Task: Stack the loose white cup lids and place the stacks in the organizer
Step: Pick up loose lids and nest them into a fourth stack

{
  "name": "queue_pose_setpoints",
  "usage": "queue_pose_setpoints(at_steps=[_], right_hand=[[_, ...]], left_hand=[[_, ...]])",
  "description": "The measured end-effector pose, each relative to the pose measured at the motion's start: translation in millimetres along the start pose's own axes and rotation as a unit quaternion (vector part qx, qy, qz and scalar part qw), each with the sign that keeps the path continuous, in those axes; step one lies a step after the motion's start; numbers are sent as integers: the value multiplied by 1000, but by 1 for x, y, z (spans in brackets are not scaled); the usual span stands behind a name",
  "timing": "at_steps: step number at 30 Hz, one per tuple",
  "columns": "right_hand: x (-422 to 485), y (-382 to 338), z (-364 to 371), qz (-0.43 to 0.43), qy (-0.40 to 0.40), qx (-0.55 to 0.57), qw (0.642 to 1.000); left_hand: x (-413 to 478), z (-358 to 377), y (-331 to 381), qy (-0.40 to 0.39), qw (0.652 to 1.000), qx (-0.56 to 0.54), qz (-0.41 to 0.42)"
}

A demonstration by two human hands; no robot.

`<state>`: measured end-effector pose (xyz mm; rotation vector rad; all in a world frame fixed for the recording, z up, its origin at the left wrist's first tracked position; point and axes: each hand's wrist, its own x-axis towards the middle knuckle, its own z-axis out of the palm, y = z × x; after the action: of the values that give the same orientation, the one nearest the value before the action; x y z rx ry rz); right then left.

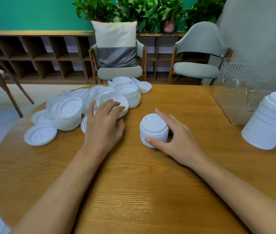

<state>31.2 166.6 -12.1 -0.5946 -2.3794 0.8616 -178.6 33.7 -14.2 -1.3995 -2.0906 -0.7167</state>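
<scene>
Fingers [151,141] of the right hand [181,141] curl around a short lid stack [154,127] at the desk's [134,183] centre. The left hand [103,127], fingers spread, touches the loose lids [66,108] at upper left. Stacking looks under way; the next move likely calls for carrying another lid across. The clear organizer [230,98] stands at right.

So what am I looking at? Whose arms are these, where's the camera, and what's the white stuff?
No machine here: a person wears a camera on the head, looking down at their own bare hands. The right hand grips a short stack of white cup lids, thumb in front. The left hand reaches with straight fingers onto the loose lids heaped on the wooden table. A taller stack sits at the right, near the clear organizer.
</scene>
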Motion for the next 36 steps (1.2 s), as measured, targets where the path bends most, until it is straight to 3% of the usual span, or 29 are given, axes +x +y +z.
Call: queue_pose_setpoints(at_steps=[7,15,20,23,26,29,33,36], right_hand=[[0,0,-2,20,-11,2,1000],[-1,5,-5,8,-10,3,1000],[-3,10,-12,9,3,5,1000],[-4,12,-14,11,10,4,1000],[-4,14,-13,12,10,9,1000],[-4,14,-12,11,10,15,1000],[-3,15,-11,10,16,25,1000],[-3,13,-11,6,13,25,1000]], left_hand=[[9,4,-7,-20,996,11,-82],[9,-4,2,-24,997,-22,-69],[2,-10,16,-45,988,-148,-18],[0,-13,33,-26,970,-238,-48],[1,-14,40,-8,937,-331,-111],[4,-14,42,-1,873,-453,-180],[8,-18,46,-23,807,-540,-238],[10,-20,46,-27,740,-614,-275]])
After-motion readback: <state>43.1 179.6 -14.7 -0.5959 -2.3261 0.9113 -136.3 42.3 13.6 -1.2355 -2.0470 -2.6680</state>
